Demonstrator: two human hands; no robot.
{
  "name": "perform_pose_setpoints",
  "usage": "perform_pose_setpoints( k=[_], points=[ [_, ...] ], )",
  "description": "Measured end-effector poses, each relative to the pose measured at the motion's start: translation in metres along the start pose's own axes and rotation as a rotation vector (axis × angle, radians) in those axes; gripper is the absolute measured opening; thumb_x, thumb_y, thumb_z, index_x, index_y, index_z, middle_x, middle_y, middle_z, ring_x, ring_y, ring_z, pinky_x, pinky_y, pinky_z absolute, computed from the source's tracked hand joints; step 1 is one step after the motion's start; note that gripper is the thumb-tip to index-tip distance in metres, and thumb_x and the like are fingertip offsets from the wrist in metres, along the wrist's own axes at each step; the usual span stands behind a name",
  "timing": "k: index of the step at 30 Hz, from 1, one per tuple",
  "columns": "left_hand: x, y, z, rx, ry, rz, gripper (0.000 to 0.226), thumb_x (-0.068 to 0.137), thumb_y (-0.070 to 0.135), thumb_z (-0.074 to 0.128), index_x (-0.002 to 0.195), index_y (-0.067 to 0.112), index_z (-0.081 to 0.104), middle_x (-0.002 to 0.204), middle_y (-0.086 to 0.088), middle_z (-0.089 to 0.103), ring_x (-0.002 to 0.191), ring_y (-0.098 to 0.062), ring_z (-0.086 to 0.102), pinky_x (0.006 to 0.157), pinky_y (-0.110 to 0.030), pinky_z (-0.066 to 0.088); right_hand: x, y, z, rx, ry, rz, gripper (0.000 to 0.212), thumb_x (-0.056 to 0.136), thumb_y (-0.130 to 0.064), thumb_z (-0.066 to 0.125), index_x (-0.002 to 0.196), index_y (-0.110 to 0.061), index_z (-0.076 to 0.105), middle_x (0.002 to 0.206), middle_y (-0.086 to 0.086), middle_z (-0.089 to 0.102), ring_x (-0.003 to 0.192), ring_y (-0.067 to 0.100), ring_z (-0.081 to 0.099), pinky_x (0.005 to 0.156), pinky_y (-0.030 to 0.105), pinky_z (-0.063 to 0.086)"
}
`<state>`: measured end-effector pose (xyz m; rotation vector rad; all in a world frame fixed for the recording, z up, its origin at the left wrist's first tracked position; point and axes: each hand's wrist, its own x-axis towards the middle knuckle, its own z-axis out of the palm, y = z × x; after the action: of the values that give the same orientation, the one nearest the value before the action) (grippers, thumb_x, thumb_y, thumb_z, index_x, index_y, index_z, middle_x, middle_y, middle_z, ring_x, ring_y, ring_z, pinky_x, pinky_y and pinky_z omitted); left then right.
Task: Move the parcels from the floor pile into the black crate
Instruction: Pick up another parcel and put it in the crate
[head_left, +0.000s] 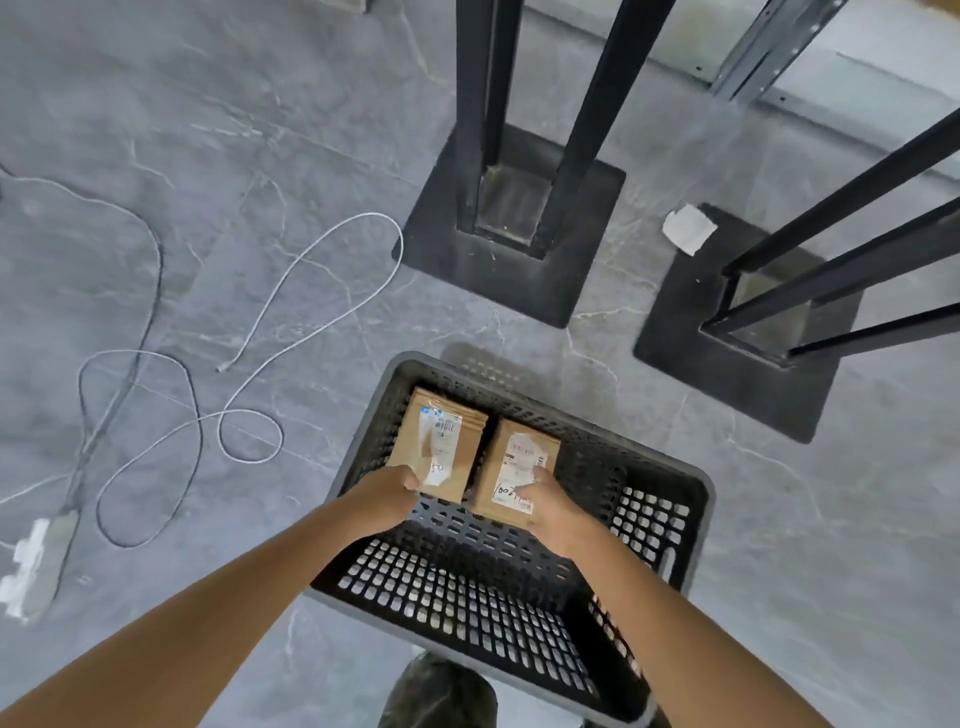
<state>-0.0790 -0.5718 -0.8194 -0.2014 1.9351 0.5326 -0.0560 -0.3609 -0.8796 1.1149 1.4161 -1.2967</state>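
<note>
The black perforated crate (670, 525) stands on the grey floor in front of me. Two brown cardboard parcels with white labels lie side by side at its far end. My left hand (387, 493) grips the near edge of the left parcel (441, 436). The near edge of the right parcel (519, 457) is held by my right hand (550, 512), thumb on its label. Both parcels sit low inside the crate; whether they rest on its bottom I cannot tell. No floor pile of parcels is in view.
Two black stands with square base plates (467, 270) (691, 338) rise beyond the crate. Grey and white cables (291, 291) loop over the floor at left, with a power strip (47, 561). A crumpled white paper (688, 228) lies between the stands. My shoe (436, 691) shows below.
</note>
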Motion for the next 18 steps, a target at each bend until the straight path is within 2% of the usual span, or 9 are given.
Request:
perform_pose_setpoints(
  k=[3,5,7,8,10,13,14,15,18],
  points=[
    [-0.054,0.048,-0.04,0.025,0.027,0.087,0.038,0.098,0.016,0.033,0.135,0.012,0.044,0.137,-0.009,0.049,0.112,-0.019,0.055,0.09,-0.029,0.045,-0.068,-0.03,-0.013,-0.206,-0.018,-0.13,0.047,0.098,-0.006,0.042,0.144,-0.015,0.036,0.15,0.012,0.034,0.135,0.028,0.037,0.105,0.033,0.035],
    [-0.099,0.086,-0.068,0.067,0.074,0.159,0.036,0.099,0.018,0.033,0.132,0.014,0.046,0.134,-0.01,0.052,0.109,-0.021,0.057,0.088,-0.031,0.047,-0.127,-0.053,-0.02,-0.34,0.004,-0.208,0.039,0.098,-0.01,0.042,0.136,-0.015,0.047,0.138,0.012,0.049,0.123,0.028,0.051,0.092,0.029,0.043],
    [-0.151,0.126,-0.096,0.114,0.131,0.251,0.033,0.1,0.019,0.034,0.127,0.015,0.051,0.129,-0.008,0.056,0.103,-0.02,0.058,0.082,-0.028,0.047,-0.196,-0.077,-0.032,-0.408,0.002,-0.326,0.033,0.098,-0.015,0.042,0.129,-0.015,0.053,0.131,0.008,0.056,0.114,0.023,0.057,0.082,0.024,0.046],
    [-0.18,0.145,-0.108,0.15,0.161,0.305,0.031,0.099,0.02,0.035,0.125,0.016,0.053,0.127,-0.006,0.057,0.104,-0.021,0.058,0.085,-0.028,0.047,-0.234,-0.09,-0.04,-0.409,-0.018,-0.399,0.031,0.099,-0.014,0.043,0.127,-0.013,0.055,0.13,0.008,0.057,0.109,0.019,0.056,0.076,0.018,0.046],
    [-0.24,0.184,-0.135,0.213,0.234,0.411,0.028,0.098,0.019,0.037,0.117,0.016,0.057,0.119,-0.004,0.06,0.105,-0.024,0.059,0.091,-0.034,0.048,-0.318,-0.118,-0.059,-0.32,-0.01,-0.527,0.028,0.096,-0.009,0.048,0.121,-0.006,0.06,0.125,0.008,0.06,0.103,0.015,0.055,0.072,0.012,0.042],
    [-0.333,0.248,-0.184,0.177,0.353,0.554,0.024,0.097,0.016,0.039,0.111,0.016,0.059,0.099,-0.005,0.062,0.082,-0.02,0.059,0.073,-0.03,0.046,-0.455,-0.159,-0.1,0.048,-0.072,-0.758,0.016,0.085,-0.001,0.058,0.099,0.006,0.062,0.092,0.01,0.062,0.076,0.008,0.063,0.068,0.012,0.044],
    [-0.367,0.272,-0.199,0.181,0.422,0.61,0.024,0.097,0.017,0.04,0.112,0.018,0.058,0.099,-0.004,0.063,0.079,-0.018,0.058,0.072,-0.029,0.045,-0.503,-0.168,-0.115,0.07,-0.04,-0.856,0.011,0.089,0.003,0.053,0.098,0.005,0.059,0.087,0.009,0.059,0.067,0.004,0.062,0.066,0.01,0.044],
    [-0.402,0.295,-0.212,0.205,0.506,0.681,0.024,0.097,0.019,0.04,0.113,0.019,0.058,0.103,-0.003,0.064,0.083,-0.017,0.059,0.074,-0.029,0.047,-0.546,-0.174,-0.13,0.029,0.063,-0.923,0.014,0.093,0.006,0.046,0.101,0.005,0.058,0.087,0.01,0.057,0.067,0.002,0.06,0.065,0.008,0.043],
    [-0.499,0.362,-0.234,0.237,0.681,0.924,0.025,0.097,0.024,0.039,0.115,0.024,0.056,0.113,0.001,0.064,0.098,-0.016,0.061,0.084,-0.034,0.05,-0.655,-0.177,-0.179,-0.101,0.394,-1.107,0.024,0.097,-0.005,0.042,0.112,-0.006,0.061,0.097,0.004,0.065,0.094,0.012,0.061,0.08,0.018,0.042]
  ],
)
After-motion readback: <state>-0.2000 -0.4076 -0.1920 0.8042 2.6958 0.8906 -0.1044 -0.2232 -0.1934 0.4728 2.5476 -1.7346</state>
